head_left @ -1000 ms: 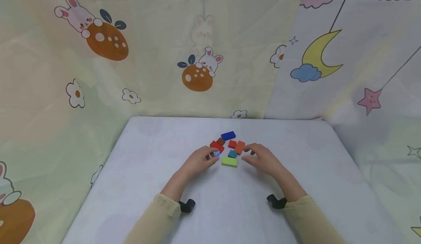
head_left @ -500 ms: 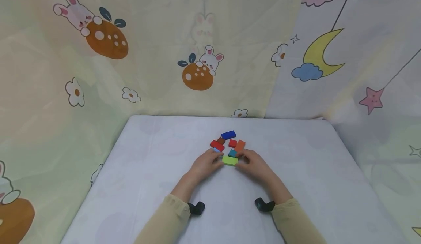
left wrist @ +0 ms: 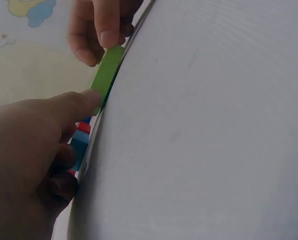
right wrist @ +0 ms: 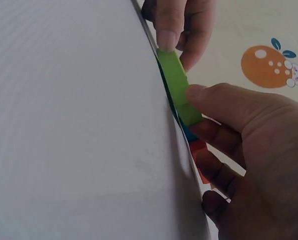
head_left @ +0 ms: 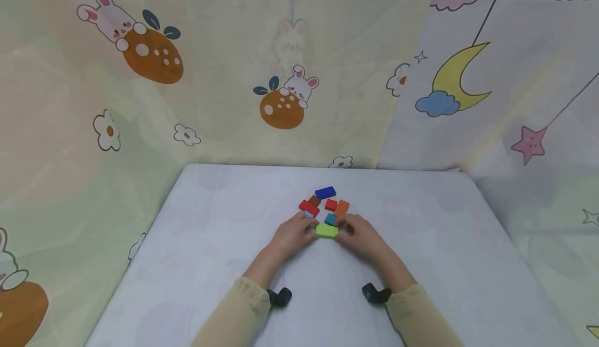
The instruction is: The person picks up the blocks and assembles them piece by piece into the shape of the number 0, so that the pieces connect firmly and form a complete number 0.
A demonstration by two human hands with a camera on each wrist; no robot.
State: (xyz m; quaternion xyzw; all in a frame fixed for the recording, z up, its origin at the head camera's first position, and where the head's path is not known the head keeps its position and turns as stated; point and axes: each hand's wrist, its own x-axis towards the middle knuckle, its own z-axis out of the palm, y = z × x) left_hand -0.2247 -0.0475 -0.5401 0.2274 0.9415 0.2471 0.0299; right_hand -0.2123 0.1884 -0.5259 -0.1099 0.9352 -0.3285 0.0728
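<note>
A light green block (head_left: 327, 231) lies lengthwise between both hands in the head view. My left hand (head_left: 291, 235) pinches its left end, thumb on the near side. At the opposite end, my right hand (head_left: 364, 236) grips it between thumb and fingers. Both wrist views show a thumb at each end of the block (left wrist: 108, 75). Just behind it sits a teal block (head_left: 330, 219), close to the right fingertips. A light blue block (head_left: 309, 214) is partly hidden by the left fingers, with a red block (head_left: 309, 208) beside it.
Farther back are a dark blue block (head_left: 325, 192), a brown block (head_left: 315, 200), a smaller red block (head_left: 330, 204) and an orange block (head_left: 342, 208). All stand on a white-covered table (head_left: 210, 201), with a printed cloth (head_left: 224, 144) hanging behind.
Both hands have come inward from either side and taken hold of the green block's ends. Over the last half second, the block has shifted slightly toward the front.
</note>
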